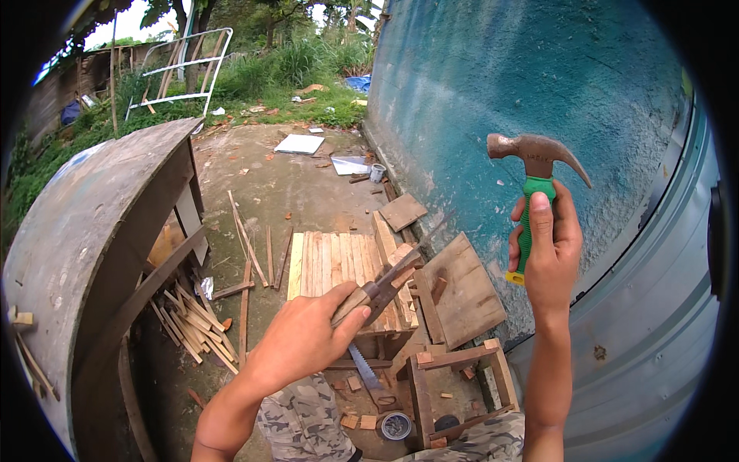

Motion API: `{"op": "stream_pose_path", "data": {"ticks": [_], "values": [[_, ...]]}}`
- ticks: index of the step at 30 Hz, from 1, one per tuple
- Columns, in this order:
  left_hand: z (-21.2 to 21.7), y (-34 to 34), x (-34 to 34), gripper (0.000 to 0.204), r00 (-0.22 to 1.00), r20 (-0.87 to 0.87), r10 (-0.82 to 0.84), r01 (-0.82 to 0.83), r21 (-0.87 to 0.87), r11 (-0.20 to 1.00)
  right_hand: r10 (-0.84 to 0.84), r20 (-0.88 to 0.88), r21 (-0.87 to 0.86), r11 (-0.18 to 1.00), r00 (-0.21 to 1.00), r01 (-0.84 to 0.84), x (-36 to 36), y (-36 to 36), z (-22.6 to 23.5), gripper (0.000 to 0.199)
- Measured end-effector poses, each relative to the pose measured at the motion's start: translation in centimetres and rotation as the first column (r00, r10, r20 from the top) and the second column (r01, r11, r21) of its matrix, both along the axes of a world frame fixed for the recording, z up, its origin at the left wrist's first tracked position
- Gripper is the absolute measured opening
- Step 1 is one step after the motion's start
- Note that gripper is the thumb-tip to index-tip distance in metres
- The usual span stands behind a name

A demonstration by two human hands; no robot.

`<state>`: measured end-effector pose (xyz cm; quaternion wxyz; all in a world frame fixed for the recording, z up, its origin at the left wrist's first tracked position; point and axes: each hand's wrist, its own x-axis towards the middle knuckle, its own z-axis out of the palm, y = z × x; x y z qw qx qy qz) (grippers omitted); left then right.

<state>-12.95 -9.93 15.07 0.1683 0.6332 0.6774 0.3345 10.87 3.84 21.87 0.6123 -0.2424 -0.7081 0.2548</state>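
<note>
Raised at the right in front of the blue wall, my right hand (551,266) is closed round the green grip of a claw hammer (539,158). The hammer stands upright, its rusty head on top and a yellow butt below. My left hand (304,331) is closed on the wooden handle of a long dark blade (399,269), which looks like a machete and slants up to the right. Behind the left hand and blade lies a slatted wooden top (331,258), partly hidden by them. A handsaw (368,371) rests low, between that top and my legs.
A wooden frame (462,358) and a tin of small dark bits (396,426) sit near my legs. At the left, a worn wooden table (92,185) stands over a pile of sticks (196,327). A board (462,289) leans by the blue wall (493,69); metal sheeting (639,346) borders the right.
</note>
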Motion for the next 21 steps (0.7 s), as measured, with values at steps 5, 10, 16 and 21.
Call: {"op": "stream_pose_path", "data": {"ticks": [5, 10, 16, 21], "values": [[0.1, 0.0, 0.1, 0.043, 1.0, -0.007, 0.023, -0.023, 0.0, 1.0, -0.181, 0.58, 0.245, 0.969, 0.794, 0.042, -2.0, 1.7, -3.3, 0.031], [-0.3, 0.6, -0.1, 0.041, 0.994, -0.038, 0.106, -0.106, 0.022, 0.994, -0.003, 0.227, -0.077, 0.997, 0.974, 0.021, -0.3, 1.4, 1.2, 0.031], [-0.4, 0.8, -1.5, 0.041, 0.996, 0.029, 0.086, -0.087, 0.025, 0.996, 0.018, 0.043, -0.05, 0.999, 0.999, -0.016, -1.7, 2.4, -0.1, 0.031], [-0.3, 0.5, -1.5, 0.041, 0.995, 0.019, 0.097, -0.098, 0.022, 0.995, -0.085, 0.74, -0.016, 0.989, 0.667, 0.144, -3.0, 3.5, -3.0, 0.03]]}}
